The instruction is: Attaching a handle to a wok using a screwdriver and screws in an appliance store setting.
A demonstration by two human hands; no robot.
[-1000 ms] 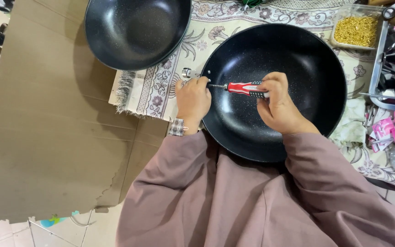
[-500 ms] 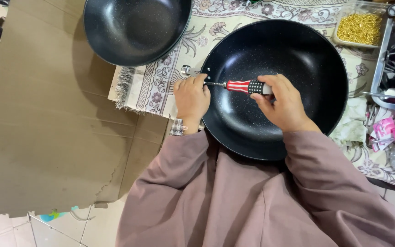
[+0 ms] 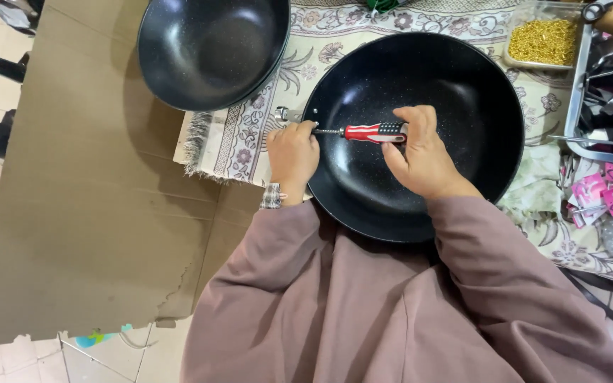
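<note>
A patterned cloth (image 3: pixel 250 142) and brown cardboard (image 3: pixel 94 213) were spread beneath two black, speckled pans. In the nearer pan (image 3: pixel 462 92), a red-handled screwdriver (image 3: pixel 372 132) was gripped by the right hand (image 3: pixel 420 152), held level. The metal bracket (image 3: pixel 286 114) at the rim was pinched by the left hand (image 3: pixel 292 152). The second pan (image 3: pixel 211 46) lay apart.

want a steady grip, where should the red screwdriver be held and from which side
Grip the ribbed red and black handle of the screwdriver, coming from the right. It lies level across the black pan with its shaft pointing left at the rim, where the left hand sits. The right hand holds it so.
</note>
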